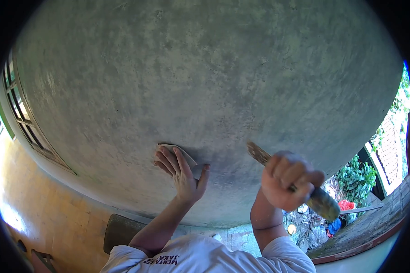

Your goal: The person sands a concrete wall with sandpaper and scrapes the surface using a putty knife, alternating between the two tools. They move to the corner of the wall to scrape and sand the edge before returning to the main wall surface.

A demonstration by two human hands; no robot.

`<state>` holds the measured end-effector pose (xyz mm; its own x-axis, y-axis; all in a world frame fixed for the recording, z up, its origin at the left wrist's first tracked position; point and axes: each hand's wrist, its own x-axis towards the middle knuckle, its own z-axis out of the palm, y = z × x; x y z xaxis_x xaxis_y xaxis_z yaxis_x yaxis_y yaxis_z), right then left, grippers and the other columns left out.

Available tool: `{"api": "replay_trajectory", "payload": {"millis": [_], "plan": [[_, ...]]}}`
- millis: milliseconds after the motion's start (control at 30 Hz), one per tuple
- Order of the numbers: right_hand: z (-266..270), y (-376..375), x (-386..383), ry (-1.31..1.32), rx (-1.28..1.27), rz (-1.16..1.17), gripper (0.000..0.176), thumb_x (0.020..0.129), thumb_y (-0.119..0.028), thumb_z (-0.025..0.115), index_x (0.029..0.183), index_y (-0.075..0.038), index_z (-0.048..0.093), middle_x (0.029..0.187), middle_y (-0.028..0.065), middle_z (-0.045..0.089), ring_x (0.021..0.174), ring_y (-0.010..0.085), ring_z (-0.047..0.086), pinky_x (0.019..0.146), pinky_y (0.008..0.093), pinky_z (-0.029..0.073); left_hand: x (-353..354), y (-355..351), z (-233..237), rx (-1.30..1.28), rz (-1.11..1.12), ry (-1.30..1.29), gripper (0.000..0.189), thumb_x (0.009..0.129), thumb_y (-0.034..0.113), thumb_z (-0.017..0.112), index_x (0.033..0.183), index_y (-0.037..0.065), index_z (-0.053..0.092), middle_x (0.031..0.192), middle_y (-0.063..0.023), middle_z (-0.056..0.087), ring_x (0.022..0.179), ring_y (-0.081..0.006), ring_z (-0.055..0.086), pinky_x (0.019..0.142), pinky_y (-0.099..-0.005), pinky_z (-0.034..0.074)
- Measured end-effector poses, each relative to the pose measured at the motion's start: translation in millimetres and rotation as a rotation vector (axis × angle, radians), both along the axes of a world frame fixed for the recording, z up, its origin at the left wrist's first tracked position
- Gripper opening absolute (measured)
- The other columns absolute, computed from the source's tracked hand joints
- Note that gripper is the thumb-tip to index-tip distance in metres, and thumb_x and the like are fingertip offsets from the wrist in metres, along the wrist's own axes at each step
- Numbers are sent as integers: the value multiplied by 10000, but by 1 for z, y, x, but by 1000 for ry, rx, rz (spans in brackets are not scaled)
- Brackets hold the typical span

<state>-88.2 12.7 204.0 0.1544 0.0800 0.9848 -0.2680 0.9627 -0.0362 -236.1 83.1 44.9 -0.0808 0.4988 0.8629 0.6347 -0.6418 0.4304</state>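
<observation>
Head view: a broad grey-green wall [205,82], mottled and scuffed like skimmed plaster, fills most of the scene, bowed by the lens. Against its lower middle, the left hand [182,175] lies open, fingers extended over a thin, pale, curved-edged pad [187,156]. The right hand [291,179] is closed tightly around a long tool [325,204], blurred, with a rough brown tapering end and a rounded, mottled yellow-green end; whether it touches the wall cannot be told. Smooth tan tiles [73,204] spread lower left.
</observation>
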Motion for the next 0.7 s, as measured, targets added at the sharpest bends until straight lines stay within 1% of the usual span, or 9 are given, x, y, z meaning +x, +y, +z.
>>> {"api": "replay_trajectory", "payload": {"millis": [33, 167, 333, 367, 400, 467, 533, 600, 700], "plan": [[5, 1, 5, -120, 109, -15, 215, 994, -204, 444, 820, -101, 372, 550, -2, 362, 446, 92, 307, 400, 269, 295, 0, 0, 0, 1, 3, 5, 937, 878, 378, 584, 1480, -61, 15, 1499, -367, -102, 1376, -521, -189, 1024, -646, -167], [3, 19, 1, -125, -4, -80, 228, 997, -227, 435, 811, -110, 374, 542, -8, 358, 427, 81, 297, 386, 249, 287, 1, -1, -1, -8, -10, -9, 935, 877, 376, 584, 1480, -59, 18, 1499, -368, -100, 1377, -521, -188, 1025, -647, -165], [6, 1, 4, -69, 149, -9, 193, 997, -181, 420, 822, -111, 375, 539, -7, 354, 422, 90, 296, 387, 260, 263, 1, 0, 0, 6, 7, -3, 928, 878, 370, 582, 1481, -59, 22, 1500, -369, -91, 1378, -522, -182, 1031, -643, -157], [4, 0, -3, 74, 50, -23, 319, 955, -232, 555, 737, -95, 367, 524, 5, 352, 415, 109, 288, 375, 282, 278, 1, 0, 0, 3, 9, -5, 928, 878, 370, 582, 1481, -59, 22, 1500, -369, -91, 1378, -522, -182, 1031, -643, -157], [3, 6, -5, 74, 46, -25, 319, 955, -232, 555, 737, -95, 367, 524, 5, 352, 415, 109, 288, 375, 282, 278, 1, 1, -1, -2, 1, -10, 928, 879, 374, 581, 1481, -59, 23, 1500, -369, -90, 1378, -522, -183, 1031, -643, -157], [1, 20, -3, -68, -2, -87, 285, 966, -241, 530, 772, -103, 374, 519, -5, 355, 409, 85, 290, 361, 251, 283, 1, 0, -2, -10, -12, -14, 929, 879, 377, 581, 1481, -59, 24, 1500, -370, -88, 1377, -522, -183, 1031, -644, -156], [2, 9, -4, -58, 4, -100, 264, 974, -246, 518, 799, -106, 378, 525, -8, 355, 416, 85, 298, 364, 252, 283, 0, 1, -2, 1, 0, -4, 937, 876, 386, 583, 1480, -61, 23, 1499, -370, -92, 1376, -523, -184, 1030, -645, -156], [3, 1, 3, -15, 108, 31, 240, 1017, -245, 401, 816, -118, 369, 555, 10, 358, 444, 101, 296, 420, 249, 274, 1, 0, -1, -3, 9, -3, 938, 876, 387, 584, 1480, -62, 24, 1499, -370, -93, 1376, -523, -184, 1029, -646, -157], [1, 19, -1, -30, 69, 2, 254, 1019, -268, 403, 812, -122, 373, 550, 0, 343, 445, 95, 289, 421, 250, 265, 0, 1, -2, -10, 6, -8, 938, 876, 387, 584, 1479, -63, 23, 1499, -370, -93, 1376, -523, -185, 1027, -648, -159]]}}
